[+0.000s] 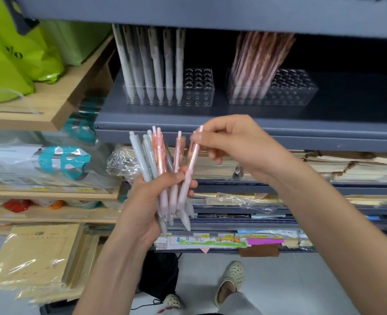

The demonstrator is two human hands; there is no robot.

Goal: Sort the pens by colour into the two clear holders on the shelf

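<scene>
My left hand point(147, 201) grips a mixed bundle of grey and pink pens point(159, 169) upright in front of the shelf edge. My right hand point(235, 144) pinches the top of one pink pen point(191, 165) at the right side of that bundle; its lower end is still against my left fingers. On the grey shelf point(279, 110) stand two clear holders. The left holder point(198, 87) has several grey pens point(151, 64) in it. The right holder point(294, 87) has several pink pens point(256, 62), leaning.
Another grey shelf board point(210, 10) hangs low over the pens' tops. Green bags point(10, 55) lie on a wooden shelf at the left. Stacked paper goods point(324, 164) fill the shelves below. Wrapped envelopes point(35, 258) sit at lower left.
</scene>
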